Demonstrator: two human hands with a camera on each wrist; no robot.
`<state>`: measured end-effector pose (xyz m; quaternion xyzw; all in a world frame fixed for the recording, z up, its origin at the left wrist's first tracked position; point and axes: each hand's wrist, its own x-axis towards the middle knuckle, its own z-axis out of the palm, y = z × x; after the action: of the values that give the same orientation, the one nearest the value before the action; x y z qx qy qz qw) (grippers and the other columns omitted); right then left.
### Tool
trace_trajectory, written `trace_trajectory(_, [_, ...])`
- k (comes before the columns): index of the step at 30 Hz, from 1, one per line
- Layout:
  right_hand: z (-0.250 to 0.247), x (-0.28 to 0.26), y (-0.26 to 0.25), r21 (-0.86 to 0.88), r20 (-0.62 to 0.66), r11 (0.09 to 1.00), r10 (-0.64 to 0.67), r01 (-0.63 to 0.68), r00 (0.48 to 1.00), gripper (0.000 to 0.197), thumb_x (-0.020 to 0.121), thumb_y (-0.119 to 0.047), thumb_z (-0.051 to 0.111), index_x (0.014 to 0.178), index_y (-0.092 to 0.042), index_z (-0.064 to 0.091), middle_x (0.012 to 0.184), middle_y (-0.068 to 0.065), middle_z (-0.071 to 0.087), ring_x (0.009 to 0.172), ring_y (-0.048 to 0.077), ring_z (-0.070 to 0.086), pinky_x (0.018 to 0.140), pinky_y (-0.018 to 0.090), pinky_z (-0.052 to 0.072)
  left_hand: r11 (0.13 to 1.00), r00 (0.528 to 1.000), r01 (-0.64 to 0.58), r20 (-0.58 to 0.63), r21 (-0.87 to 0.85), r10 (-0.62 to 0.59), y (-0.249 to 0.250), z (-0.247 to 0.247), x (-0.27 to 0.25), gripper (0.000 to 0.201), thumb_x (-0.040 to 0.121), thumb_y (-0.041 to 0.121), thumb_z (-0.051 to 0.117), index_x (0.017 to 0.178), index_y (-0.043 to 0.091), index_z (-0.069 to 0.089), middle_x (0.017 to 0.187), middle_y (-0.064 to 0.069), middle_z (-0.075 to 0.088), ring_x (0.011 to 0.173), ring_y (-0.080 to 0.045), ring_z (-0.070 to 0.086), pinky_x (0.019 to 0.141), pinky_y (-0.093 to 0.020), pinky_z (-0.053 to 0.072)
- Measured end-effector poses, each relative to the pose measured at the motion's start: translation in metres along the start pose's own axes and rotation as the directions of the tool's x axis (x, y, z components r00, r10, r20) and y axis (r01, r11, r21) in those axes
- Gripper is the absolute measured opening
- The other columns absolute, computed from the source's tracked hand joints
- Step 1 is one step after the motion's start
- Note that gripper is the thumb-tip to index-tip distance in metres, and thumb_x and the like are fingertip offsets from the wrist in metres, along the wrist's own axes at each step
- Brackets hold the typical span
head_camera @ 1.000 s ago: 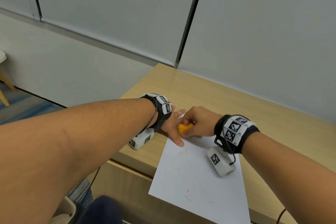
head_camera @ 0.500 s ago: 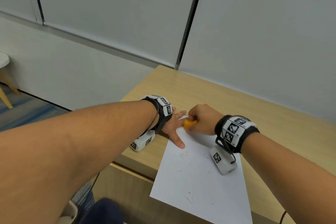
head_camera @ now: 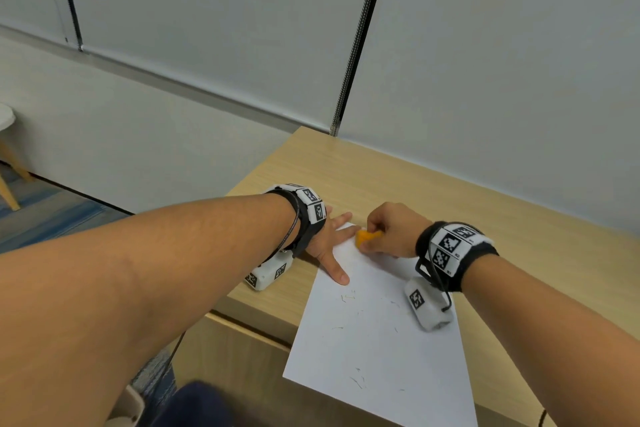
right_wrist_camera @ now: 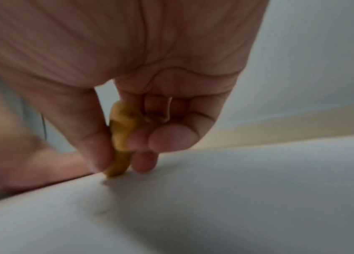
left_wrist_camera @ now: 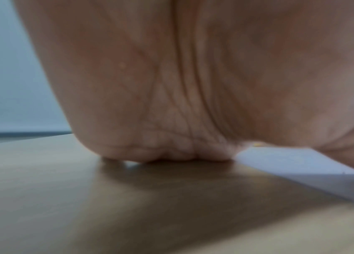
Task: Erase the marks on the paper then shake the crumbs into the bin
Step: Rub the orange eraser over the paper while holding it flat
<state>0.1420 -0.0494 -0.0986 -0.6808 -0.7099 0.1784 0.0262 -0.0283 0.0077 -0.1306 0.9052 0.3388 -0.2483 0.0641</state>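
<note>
The right hand [head_camera: 391, 231] pinches the orange eraser [head_camera: 367, 238] at the sheet of paper's [head_camera: 381, 350] far left corner; the left hand [head_camera: 329, 243], fingers flat, pins that corner's edge; remaining crumbs [head_camera: 356, 381] lie nearward, along the sheet's long axis.

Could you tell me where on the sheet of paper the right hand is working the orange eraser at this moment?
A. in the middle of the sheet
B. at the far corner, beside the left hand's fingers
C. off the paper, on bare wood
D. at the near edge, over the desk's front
B: the right hand pinches the orange eraser on the paper at its far corner, next to the left hand spread flat there.
</note>
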Motion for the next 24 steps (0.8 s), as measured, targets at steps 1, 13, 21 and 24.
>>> trace_trajectory(1, [0.000,0.002,0.001,-0.041,-0.058,0.999,0.013,-0.015,0.998,0.026,0.084,-0.033,0.077,0.071,-0.017,0.061,0.062,-0.002,0.060,0.056,0.017,0.057,0.059,0.030,0.049,1.000,1.000,0.000,-0.007,-0.014,0.000,0.000,0.001,0.000,0.118,0.072,0.083,0.054,0.150,0.039,-0.023,0.160,0.001,-0.029,0.146,-0.041,-0.019,0.115,-0.061,-0.004])
trace_trajectory(13, [0.010,-0.006,-0.001,-0.097,-0.080,0.995,-0.043,0.035,0.996,0.031,0.084,-0.032,0.070,0.061,-0.019,0.053,0.060,-0.003,0.053,0.058,0.019,0.049,0.056,0.029,0.040,1.000,1.000,-0.014,-0.015,-0.012,0.014,0.001,0.000,-0.004,0.114,0.077,0.078,0.055,0.152,0.035,-0.020,0.160,-0.001,-0.028,0.147,-0.041,-0.016,0.116,-0.060,-0.001])
trace_trajectory(21, [0.003,-0.008,0.008,-0.112,-0.122,0.994,-0.024,0.010,0.992,0.031,0.088,-0.033,0.067,0.066,-0.013,0.056,0.062,0.001,0.052,0.059,0.020,0.048,0.054,0.028,0.039,1.000,1.000,-0.007,-0.027,-0.002,0.007,0.001,0.001,-0.002,0.115,0.076,0.080,0.054,0.152,0.035,-0.020,0.161,0.000,-0.027,0.147,-0.041,-0.015,0.115,-0.059,-0.001])
trace_trajectory(24, [0.013,-0.017,-0.008,-0.122,0.019,0.983,-0.135,0.136,0.991,0.032,0.085,-0.034,0.071,0.068,-0.010,0.059,0.060,-0.004,0.050,0.055,0.014,0.043,0.054,0.027,0.037,0.999,1.000,-0.022,-0.018,-0.023,0.022,0.000,0.001,-0.002,0.114,0.076,0.078,0.056,0.150,0.039,-0.021,0.160,-0.002,-0.030,0.146,-0.041,-0.018,0.116,-0.060,-0.003])
